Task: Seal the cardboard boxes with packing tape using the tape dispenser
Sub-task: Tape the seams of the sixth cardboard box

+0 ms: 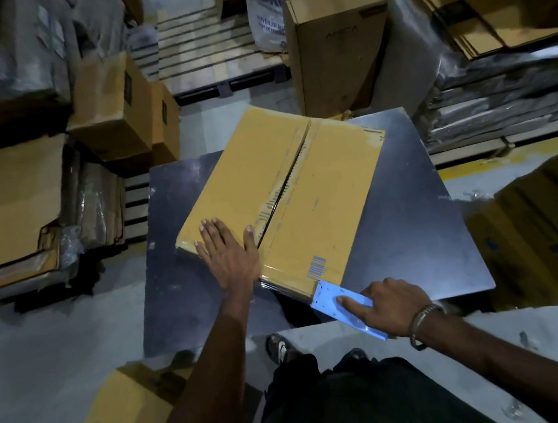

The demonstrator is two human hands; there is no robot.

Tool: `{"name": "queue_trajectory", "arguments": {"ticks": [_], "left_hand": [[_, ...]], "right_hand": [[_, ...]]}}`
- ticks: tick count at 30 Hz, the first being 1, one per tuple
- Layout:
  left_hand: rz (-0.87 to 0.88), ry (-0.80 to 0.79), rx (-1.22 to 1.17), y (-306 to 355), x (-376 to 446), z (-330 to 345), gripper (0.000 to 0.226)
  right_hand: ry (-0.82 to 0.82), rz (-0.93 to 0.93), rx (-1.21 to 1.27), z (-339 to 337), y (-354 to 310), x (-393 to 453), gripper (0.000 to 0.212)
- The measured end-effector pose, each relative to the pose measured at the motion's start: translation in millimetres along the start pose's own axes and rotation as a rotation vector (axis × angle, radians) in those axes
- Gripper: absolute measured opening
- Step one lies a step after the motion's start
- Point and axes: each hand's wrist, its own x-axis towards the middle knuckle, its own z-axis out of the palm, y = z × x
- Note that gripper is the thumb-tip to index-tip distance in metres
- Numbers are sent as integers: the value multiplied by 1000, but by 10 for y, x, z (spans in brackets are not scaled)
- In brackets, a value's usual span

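- A dark metal table [407,204] with a dull, scuffed sheen stands in the middle of a crowded storeroom, on a pale grey concrete floor [45,356]
- A flat yellow-brown cardboard box [318,207] lies on the table, turned at an angle, its far corner reaching past the table's far edge
- The seam [288,182] between the two top flaps runs from near to far and gapes slightly dark at the near end
- A barcode label [316,266] sits near the box's near right corner
- The left hand [228,251] lies flat and open on the near left flap, fingers spread, thumb beside the seam, holding nothing
- The right hand [389,304] is closed around a light blue tape dispenser [340,303], index finger stretched along its side; the dispenser's front touches the box's near right corner
- A bracelet [420,320] circles the right wrist
- Far behind stand a wooden pallet [205,50], a tall upright carton [336,46] and a white printed sack [265,13]
- Left: stacked cartons [115,104] and flattened cardboard [11,205]
- Right: wrapped bundles [500,98] and more boxes [548,234]
- Another carton [120,417] sits on the floor near left
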Motion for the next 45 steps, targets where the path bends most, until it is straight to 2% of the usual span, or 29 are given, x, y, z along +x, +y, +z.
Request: {"name": "queue_trajectory", "arguments": {"ticks": [8, 12, 17, 20, 24, 32, 41, 45], "left_hand": [[-15, -16, 40, 133, -108, -20, 83], [115, -98, 49, 531, -564, 54, 84], [236, -103, 107, 805, -817, 109, 85], [233, -150, 102, 785, -776, 93, 86], [229, -124, 72, 764, -748, 103, 82], [235, -108, 20, 720, -758, 129, 79], [229, -96, 27, 699, -739, 168, 77], [229, -107, 27, 713, -739, 155, 78]], "right_hand": [[-20, -20, 37, -13, 30, 42, 72], [-37, -7, 48, 22, 41, 56, 70], [-23, -18, 62, 29, 19, 61, 73], [-8, -2, 53, 59, 32, 66, 76], [20, 0, 49, 108, 87, 87, 83], [-34, 4, 54, 22, 106, -55, 74], [-20, 0, 32, 90, 443, -163, 85], [41, -18, -107, 126, 609, -272, 82]]}}
